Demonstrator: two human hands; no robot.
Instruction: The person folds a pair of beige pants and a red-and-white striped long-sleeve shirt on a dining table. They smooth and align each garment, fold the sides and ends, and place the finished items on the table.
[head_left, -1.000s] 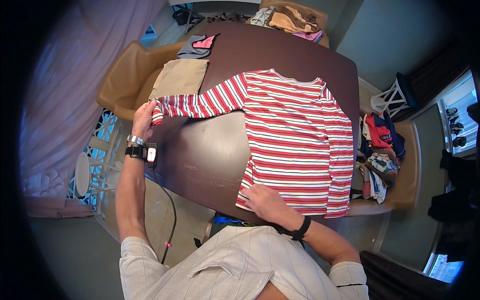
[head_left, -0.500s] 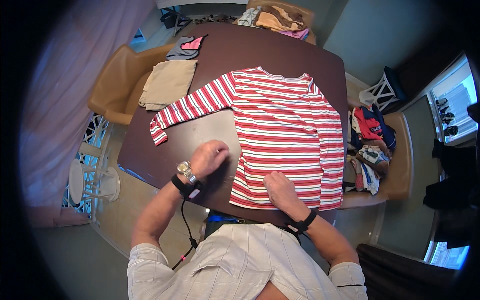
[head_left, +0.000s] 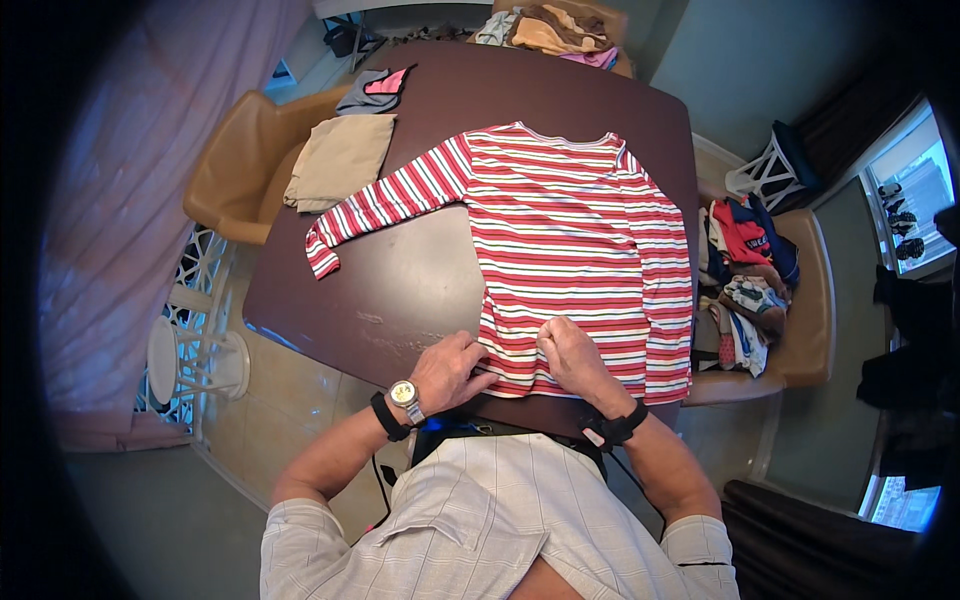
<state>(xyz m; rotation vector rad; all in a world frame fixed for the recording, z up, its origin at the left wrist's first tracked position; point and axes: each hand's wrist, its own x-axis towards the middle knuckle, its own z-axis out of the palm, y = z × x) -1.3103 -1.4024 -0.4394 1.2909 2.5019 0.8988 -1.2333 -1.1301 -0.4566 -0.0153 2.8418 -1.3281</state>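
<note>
A red, white and dark striped long-sleeved shirt lies spread on the dark brown table, its neckline away from me. Its left sleeve stretches out to the left, while the right sleeve lies down along the body. My left hand, wearing a metal watch, is at the shirt's lower left edge with thumb and fingers apart. Over the lower middle of the shirt, my right hand is closed, knuckles up. Its curled fingertips hide whether cloth is pinched in them. Small creases run through the fabric between the two hands.
Folded beige cloth and a grey and pink piece lie at the table's far left. A tan chair stands there. Clothes pile on a chair at right; more clothes sit beyond the far edge.
My left hand has moved right and nearer to me, from the bare table to the shirt's lower left edge. The right hand stays closed on the shirt's lower part. The view has shifted slightly.
</note>
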